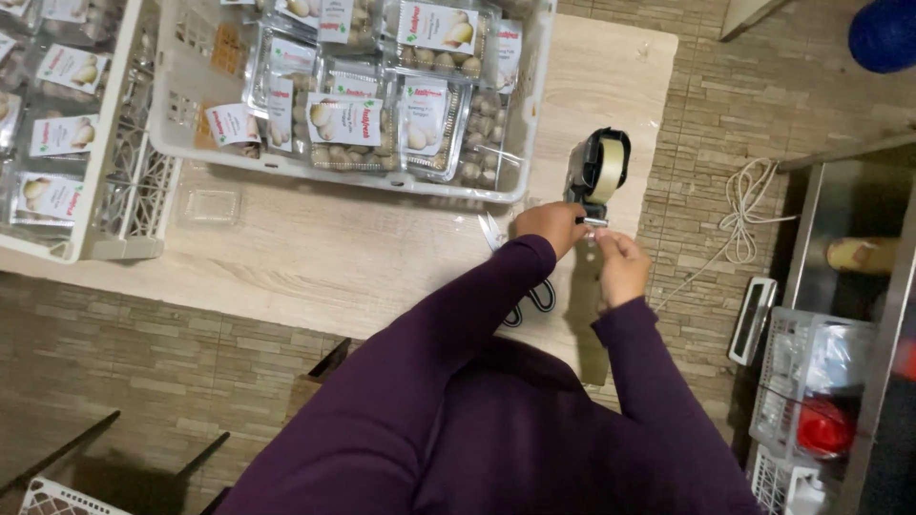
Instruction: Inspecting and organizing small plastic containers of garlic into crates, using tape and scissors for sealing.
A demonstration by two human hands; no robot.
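Both hands pinching clear tape at a black desktop tape dispenser

Left hand (551, 225) and right hand (620, 267) close fingertips on a short strip of clear tape (590, 227) at the black tape dispenser (599, 170), which stands on the pale wooden table (315, 257), long axis running away from the person; beyond, a white plastic crate (520, 143) holds clear labelled packs of mushrooms (343, 129); purple-sleeved forearms angle inward

A small food-packing room, probably: white crates (534, 105) of labelled clear produce packs (345, 129), a tape dispenser (601, 167) on a wooden table (324, 257).
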